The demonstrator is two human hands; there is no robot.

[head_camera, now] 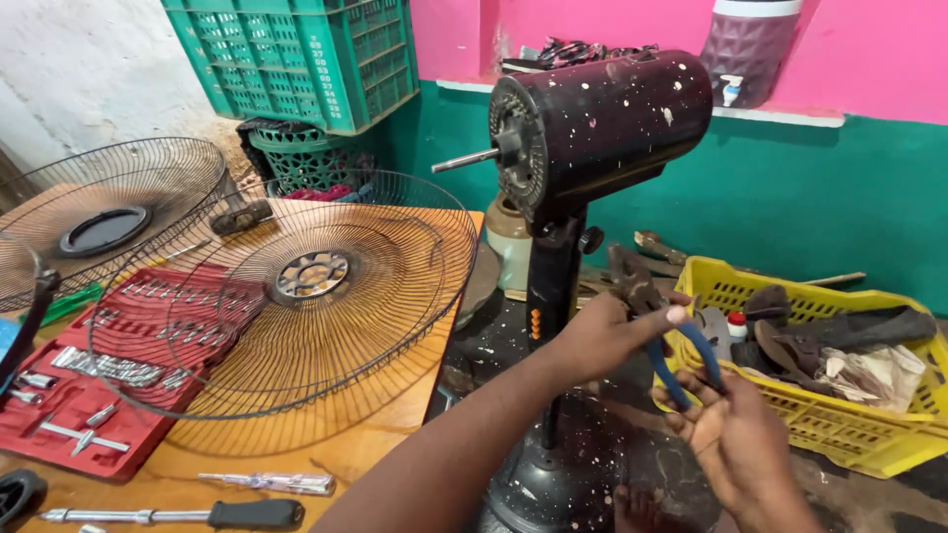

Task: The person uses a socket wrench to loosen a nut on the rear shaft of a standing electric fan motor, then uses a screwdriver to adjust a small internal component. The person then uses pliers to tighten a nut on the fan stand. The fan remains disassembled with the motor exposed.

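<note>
Head view: both hands share the blue-handled pliers (pixel 660 326), just right of the fan stand (pixel 555 296). Left hand (pixel 602 336) pinches near the jaws, right hand (pixel 731 434) wraps the handles; jaws tilt up-left toward the stand.

You have a single view, from the camera worn on your head, so no second view shares any part of the scene. It looks forward and steeply down, close to the work. The black fan motor housing (pixel 602 123) sits near, at about 12 o'clock, its stand (pixel 553 296) dropping through the centre. Your left hand (pixel 602 336) and right hand (pixel 736 434) enter from 6 o'clock. The wire fan guard (pixel 296 286) on the wooden table (pixel 375 449) lies at 9 o'clock, the yellow crate (pixel 839 434) at 3 o'clock, the green crate (pixel 296 54) far at 11 o'clock.
</note>
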